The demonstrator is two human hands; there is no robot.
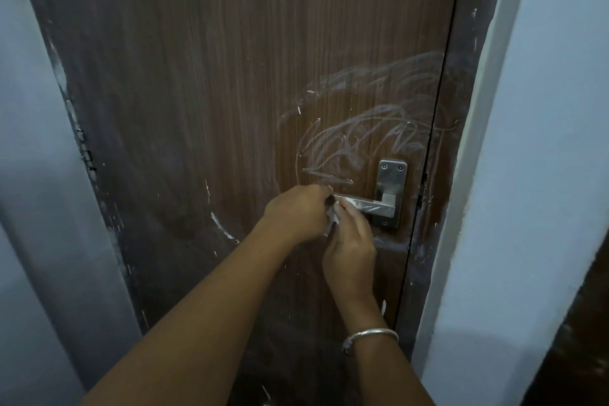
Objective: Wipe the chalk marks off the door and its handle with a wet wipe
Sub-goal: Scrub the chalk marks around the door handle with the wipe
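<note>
The right hand is being held with fingers curled, a crumpled white wet wipe being pinched and pressed against the handle. The left hand is being closed over the lever's free end, fingers curled round it, just beside the wipe. A plain silver bangle is being worn on the right wrist. The handle, a flat-sided brushed-metal lever streaked white, is being carried on a rectangular screwed backplate near the door's right edge. Chalk marks, looping smeared white scribbles, are being shown above the handle on the door, brown wood-grain laminate with vertical streaks and small white flecks. The door is being flanked by a dark scuffed frame and pale bluish matte walls.
</note>
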